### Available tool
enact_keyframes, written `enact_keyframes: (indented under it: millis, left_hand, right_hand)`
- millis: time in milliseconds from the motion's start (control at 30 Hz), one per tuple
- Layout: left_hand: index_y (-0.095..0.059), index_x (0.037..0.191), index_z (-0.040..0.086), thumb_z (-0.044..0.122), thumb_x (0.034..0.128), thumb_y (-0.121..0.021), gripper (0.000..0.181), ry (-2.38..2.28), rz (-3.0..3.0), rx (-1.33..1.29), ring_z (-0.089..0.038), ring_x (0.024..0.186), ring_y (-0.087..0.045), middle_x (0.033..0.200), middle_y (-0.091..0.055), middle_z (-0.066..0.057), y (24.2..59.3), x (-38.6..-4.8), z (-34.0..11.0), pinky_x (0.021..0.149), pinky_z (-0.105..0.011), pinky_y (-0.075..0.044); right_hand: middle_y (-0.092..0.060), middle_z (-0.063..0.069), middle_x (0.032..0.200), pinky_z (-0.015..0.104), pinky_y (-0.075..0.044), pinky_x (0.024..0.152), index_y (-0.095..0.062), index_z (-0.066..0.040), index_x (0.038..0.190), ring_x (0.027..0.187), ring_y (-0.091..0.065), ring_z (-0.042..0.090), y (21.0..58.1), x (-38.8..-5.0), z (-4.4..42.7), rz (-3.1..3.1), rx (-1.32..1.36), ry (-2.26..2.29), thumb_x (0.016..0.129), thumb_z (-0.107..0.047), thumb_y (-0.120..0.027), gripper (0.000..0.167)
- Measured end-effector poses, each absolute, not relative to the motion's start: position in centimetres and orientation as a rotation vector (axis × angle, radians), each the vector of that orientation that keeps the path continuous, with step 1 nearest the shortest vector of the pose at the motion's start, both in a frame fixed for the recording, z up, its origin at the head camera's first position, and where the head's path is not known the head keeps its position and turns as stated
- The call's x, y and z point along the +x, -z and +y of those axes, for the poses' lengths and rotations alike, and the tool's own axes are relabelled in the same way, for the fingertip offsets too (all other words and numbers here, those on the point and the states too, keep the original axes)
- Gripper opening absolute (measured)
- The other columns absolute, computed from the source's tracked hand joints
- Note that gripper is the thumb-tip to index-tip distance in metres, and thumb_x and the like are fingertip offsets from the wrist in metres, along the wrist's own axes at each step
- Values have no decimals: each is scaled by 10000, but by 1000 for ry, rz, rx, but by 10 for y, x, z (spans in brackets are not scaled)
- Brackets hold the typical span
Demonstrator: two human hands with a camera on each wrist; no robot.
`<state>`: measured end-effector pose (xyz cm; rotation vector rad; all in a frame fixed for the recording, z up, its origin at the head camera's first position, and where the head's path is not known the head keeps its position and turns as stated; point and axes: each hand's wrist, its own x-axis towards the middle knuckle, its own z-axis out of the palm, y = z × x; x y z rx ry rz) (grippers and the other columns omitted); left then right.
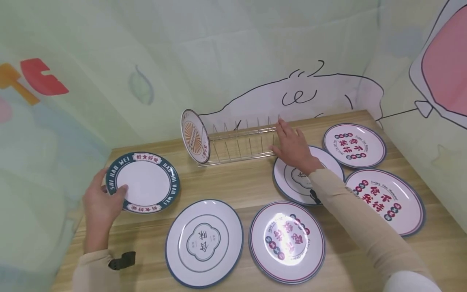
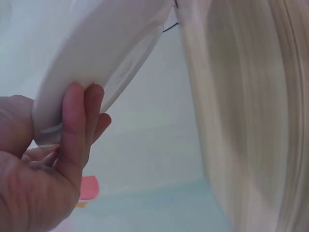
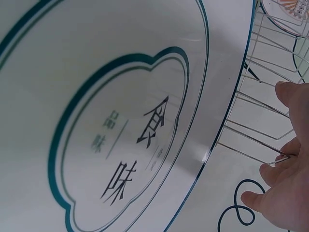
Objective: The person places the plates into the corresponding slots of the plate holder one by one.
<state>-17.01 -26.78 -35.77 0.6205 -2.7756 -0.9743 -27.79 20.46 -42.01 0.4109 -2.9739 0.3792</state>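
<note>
In the head view my left hand holds a plate with a dark teal lettered rim, tilted above the table. The thumb lies on its upper face; the left wrist view shows the fingers against the white underside. My right hand holds the right end of a wire plate rack, thumb at the front rail and fingers toward the back one. The right wrist view shows that hand at the end wires. An orange sunburst plate stands upright in the rack's left end.
Below the right forearm lies a flower-outline plate. A similar plate and a red-lettered plate lie in front. Two more red-lettered plates lie at the right. A printed cloth hangs behind the wooden table.
</note>
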Motion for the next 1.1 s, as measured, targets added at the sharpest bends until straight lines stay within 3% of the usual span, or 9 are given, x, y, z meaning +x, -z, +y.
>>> enact_keyframes:
  millis: [167, 433, 600, 833, 1100]
  left_hand:
    - [-231, 1598, 170, 138, 979, -563, 703, 956, -2777, 573, -533, 1202, -554, 1450, -444, -367, 344, -158, -257, 635, -395, -615]
    - [-235, 1596, 174, 138, 984, -546, 688, 927, -2841, 500, -579, 1204, -532, 1435, -440, -396, 325, -144, -237, 762, -560, -593]
    - [-226, 1599, 177, 137, 987, -536, 687, 897, -2870, 480, -589, 1173, -541, 1436, -430, -405, 317, -135, -224, 809, -605, -566]
    - [-234, 1593, 153, 122, 978, -539, 688, 837, -2898, 407, -576, 1123, -563, 1405, -451, -415, 308, -127, -205, 770, -582, -583]
    - [-280, 1566, 94, 93, 960, -560, 667, 771, -2908, 280, -516, 935, -636, 1334, -500, -424, 301, -122, -182, 606, -458, -588]
  right_hand:
    - [-163, 215, 1658, 602, -197, 1212, -216, 55, 1552, 1525, -223, 361, 421, -278, 205, -2962, 422, -389, 991, -392, -588, 808]
    - [-138, 204, 1667, 591, -174, 1223, -197, 46, 1561, 1535, -198, 353, 421, -278, 206, -2984, 404, -396, 995, -411, -575, 819]
    - [-139, 207, 1665, 592, -183, 1220, -189, 43, 1563, 1533, -202, 356, 423, -279, 205, -2985, 404, -376, 997, -412, -569, 820]
    - [-147, 200, 1666, 588, -194, 1219, -198, 36, 1563, 1532, -211, 351, 425, -281, 206, -2975, 399, -367, 997, -424, -565, 816]
    - [-142, 201, 1667, 595, -189, 1218, -189, 37, 1565, 1533, -205, 351, 423, -280, 205, -2982, 396, -388, 995, -409, -574, 820]
